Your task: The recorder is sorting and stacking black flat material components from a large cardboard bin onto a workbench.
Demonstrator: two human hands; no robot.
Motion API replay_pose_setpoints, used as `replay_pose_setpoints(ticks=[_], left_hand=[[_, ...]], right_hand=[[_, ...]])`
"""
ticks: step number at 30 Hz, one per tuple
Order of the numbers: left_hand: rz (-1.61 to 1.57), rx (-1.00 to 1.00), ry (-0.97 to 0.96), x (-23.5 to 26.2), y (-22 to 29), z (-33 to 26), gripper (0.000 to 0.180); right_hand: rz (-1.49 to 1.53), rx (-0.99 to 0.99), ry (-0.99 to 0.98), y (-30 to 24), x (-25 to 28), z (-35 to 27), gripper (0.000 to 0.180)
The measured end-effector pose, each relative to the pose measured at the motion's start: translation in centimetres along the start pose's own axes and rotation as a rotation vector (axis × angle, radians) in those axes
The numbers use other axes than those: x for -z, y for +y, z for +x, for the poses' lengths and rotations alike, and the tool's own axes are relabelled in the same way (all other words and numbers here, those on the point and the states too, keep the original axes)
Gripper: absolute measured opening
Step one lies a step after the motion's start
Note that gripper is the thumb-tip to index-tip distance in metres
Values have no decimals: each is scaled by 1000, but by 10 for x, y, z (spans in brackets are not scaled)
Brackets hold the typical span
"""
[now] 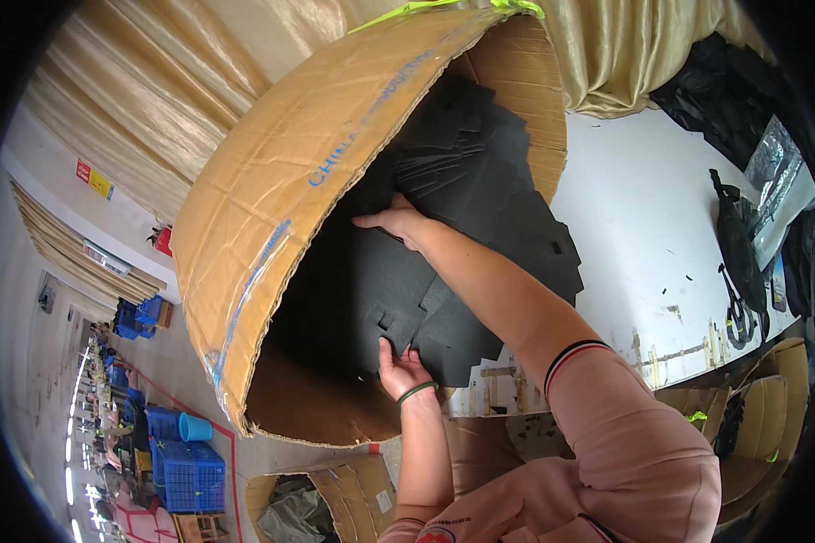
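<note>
Cardboard box [272, 208]: brown corrugated board, matt, creased, with a strip of glossy clear tape along its edge. Foam sheets [407, 290] inside: black, matt, soft-looking, die-cut edges. Desk [643, 226]: white painted top, smooth but scuffed, chipped to bare wood at its near edge. Curtain [181, 81]: beige cloth with satin sheen. Crates [186, 471]: blue plastic. Sleeve [634, 443]: pink knit cloth, matt.

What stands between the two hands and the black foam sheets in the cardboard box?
Nothing visible does. The right hand and the left hand both already rest on the black foam sheets spilling from the open cardboard box.
</note>
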State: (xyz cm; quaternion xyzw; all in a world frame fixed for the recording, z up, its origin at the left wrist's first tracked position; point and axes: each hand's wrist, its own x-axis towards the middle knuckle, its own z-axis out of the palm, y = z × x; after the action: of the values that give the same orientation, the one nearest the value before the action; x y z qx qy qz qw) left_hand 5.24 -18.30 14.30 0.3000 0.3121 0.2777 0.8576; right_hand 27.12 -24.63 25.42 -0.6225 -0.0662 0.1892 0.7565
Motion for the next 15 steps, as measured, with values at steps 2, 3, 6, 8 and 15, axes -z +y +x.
replay_pose_setpoints(ticks=[2,3,6,8,15], left_hand=[[51,-3,65,-4,-1,-2,23],[100,-7,129,-5,-2,-3,24],[104,3,91,3,-6,4,33],[88,-4,76,0,-1,-2,35],[-26,24,-125,16,-9,-15,36]], right_hand=[[11,-31,56,3,-3,3,112],[20,-60,110,4,-5,4,108],[14,15,135,16,-9,6,102],[54,13,62,17,-9,-3,101],[255,70,-60,42,29,-30,83]])
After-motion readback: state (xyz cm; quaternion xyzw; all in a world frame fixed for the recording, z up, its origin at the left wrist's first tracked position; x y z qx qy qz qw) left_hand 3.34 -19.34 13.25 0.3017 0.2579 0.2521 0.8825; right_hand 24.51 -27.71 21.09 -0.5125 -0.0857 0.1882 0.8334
